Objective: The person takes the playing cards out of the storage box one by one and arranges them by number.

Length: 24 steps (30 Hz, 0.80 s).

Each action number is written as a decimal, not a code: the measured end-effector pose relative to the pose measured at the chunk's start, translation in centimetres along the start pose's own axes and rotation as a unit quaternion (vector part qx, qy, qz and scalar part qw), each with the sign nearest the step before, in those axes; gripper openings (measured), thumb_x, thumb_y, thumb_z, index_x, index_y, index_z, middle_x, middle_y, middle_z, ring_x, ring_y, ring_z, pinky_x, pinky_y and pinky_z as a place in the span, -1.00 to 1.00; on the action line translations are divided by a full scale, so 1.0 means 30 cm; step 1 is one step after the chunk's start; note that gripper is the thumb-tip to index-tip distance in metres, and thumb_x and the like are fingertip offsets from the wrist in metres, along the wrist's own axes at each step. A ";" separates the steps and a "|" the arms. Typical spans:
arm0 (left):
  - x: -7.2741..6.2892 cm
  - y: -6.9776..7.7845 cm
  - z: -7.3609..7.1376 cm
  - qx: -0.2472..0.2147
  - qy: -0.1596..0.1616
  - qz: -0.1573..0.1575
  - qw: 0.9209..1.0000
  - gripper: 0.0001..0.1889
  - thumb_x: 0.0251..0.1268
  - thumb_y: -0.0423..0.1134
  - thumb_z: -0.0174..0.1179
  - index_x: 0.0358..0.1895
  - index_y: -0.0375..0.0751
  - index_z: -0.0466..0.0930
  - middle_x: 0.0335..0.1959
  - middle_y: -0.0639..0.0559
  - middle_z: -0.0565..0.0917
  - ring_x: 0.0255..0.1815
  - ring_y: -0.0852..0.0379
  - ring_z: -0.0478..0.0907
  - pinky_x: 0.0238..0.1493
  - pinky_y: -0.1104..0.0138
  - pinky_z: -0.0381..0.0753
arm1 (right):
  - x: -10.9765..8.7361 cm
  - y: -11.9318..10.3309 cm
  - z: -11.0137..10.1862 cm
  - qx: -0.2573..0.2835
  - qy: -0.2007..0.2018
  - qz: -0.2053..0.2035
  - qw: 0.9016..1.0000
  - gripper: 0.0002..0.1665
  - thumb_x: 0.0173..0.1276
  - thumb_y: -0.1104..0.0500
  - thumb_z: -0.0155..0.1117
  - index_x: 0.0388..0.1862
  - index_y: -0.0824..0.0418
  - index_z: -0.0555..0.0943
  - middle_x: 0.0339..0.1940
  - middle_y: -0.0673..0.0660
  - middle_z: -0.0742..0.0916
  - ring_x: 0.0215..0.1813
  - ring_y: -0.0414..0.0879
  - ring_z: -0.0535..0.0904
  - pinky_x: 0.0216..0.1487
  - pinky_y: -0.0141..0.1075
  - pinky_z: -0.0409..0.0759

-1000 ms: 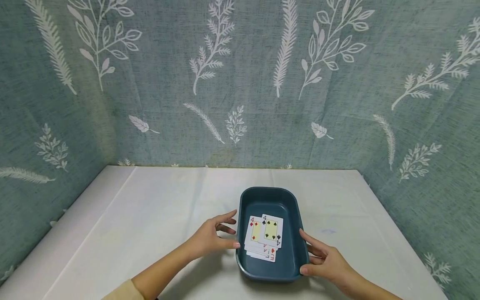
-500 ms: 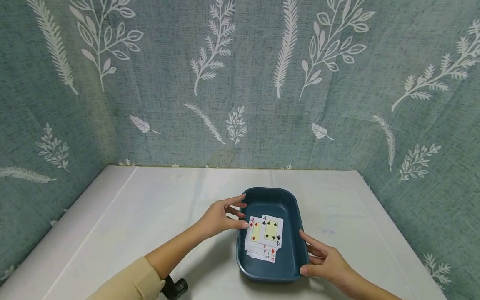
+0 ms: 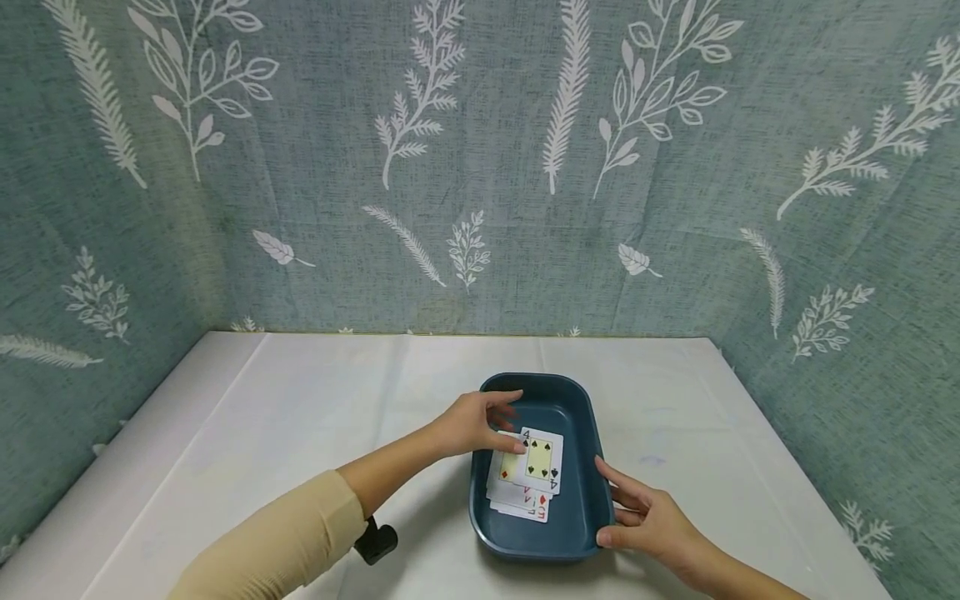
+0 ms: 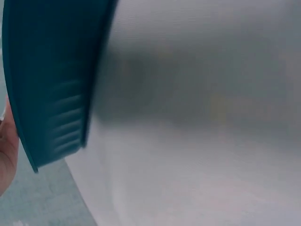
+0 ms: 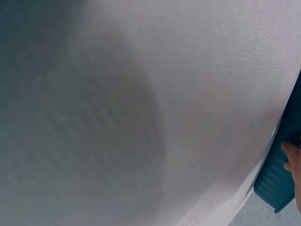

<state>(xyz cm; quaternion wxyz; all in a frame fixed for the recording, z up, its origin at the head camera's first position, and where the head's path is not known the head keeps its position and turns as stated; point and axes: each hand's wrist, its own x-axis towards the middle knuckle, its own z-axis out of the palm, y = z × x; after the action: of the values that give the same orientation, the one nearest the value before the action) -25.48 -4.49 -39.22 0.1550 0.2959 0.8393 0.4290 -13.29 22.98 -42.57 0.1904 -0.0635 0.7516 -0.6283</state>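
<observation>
Several playing cards lie face up in a loose overlapping pile inside a dark teal tray, the four of spades on top. My left hand reaches over the tray's left rim. Its thumb lies in front of the pile's upper left in the head view, with the fingers extended above; whether it touches a card I cannot tell. At the right wall my right hand holds the tray, thumb and fingertips at the rim. The left wrist view has the tray's ridged outer wall; the right wrist view catches a hand against it.
White cloth covers the table under the tray. Green leaf-patterned fabric hangs behind and on both sides. A black device sticks out below the left sleeve.
My left hand has moved right, from beside the tray's left rim to above the cards. The right hand stays at the tray's right side, and the cards look unmoved.
</observation>
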 end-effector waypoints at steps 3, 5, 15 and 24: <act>0.029 0.008 0.015 0.031 -0.016 0.007 0.999 -0.20 -0.02 -0.15 0.46 0.33 -0.30 0.33 0.03 -0.24 0.62 -0.05 0.02 0.64 -0.12 0.32 0.63 | -0.001 0.001 -0.002 -0.003 0.001 -0.002 1.000 0.06 0.16 0.18 0.43 0.50 0.28 0.02 0.36 0.59 0.21 0.25 0.32 0.42 0.02 -0.19 0.58; 0.048 0.013 0.024 0.052 -0.029 0.013 0.998 -0.22 -0.04 -0.15 0.47 0.31 -0.33 0.37 0.01 -0.23 0.63 -0.06 0.02 0.64 -0.11 0.32 0.63 | -0.001 0.001 -0.003 -0.001 0.000 -0.003 1.000 0.05 0.16 0.18 0.42 0.50 0.28 0.02 0.36 0.59 0.21 0.25 0.32 0.42 0.02 -0.18 0.59; 0.121 0.011 0.059 0.116 -0.076 0.019 0.990 -0.21 -0.10 -0.16 0.50 0.27 -0.34 0.40 -0.10 -0.13 0.68 -0.19 0.16 0.63 -0.23 0.47 0.58 | 0.002 0.001 -0.003 0.011 -0.005 0.000 1.000 0.05 0.17 0.19 0.42 0.50 0.29 0.02 0.35 0.60 0.23 0.23 0.31 0.45 0.01 -0.15 0.59; 0.174 0.011 0.051 0.224 -0.095 -0.017 0.970 -0.37 -0.17 -0.12 0.54 0.07 -0.23 0.57 -0.20 -0.01 0.65 -0.27 0.23 0.52 -0.27 0.49 0.54 | 0.003 0.001 -0.005 0.011 -0.002 0.003 1.000 0.03 0.18 0.18 0.41 0.50 0.28 0.03 0.34 0.61 0.23 0.23 0.31 0.45 0.01 -0.15 0.59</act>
<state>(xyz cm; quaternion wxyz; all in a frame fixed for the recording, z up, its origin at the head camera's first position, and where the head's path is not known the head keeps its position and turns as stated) -28.63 -0.10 -39.86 0.1709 0.3484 0.9003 0.1974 -13.41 23.08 -42.61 0.1940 -0.0603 0.7443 -0.6362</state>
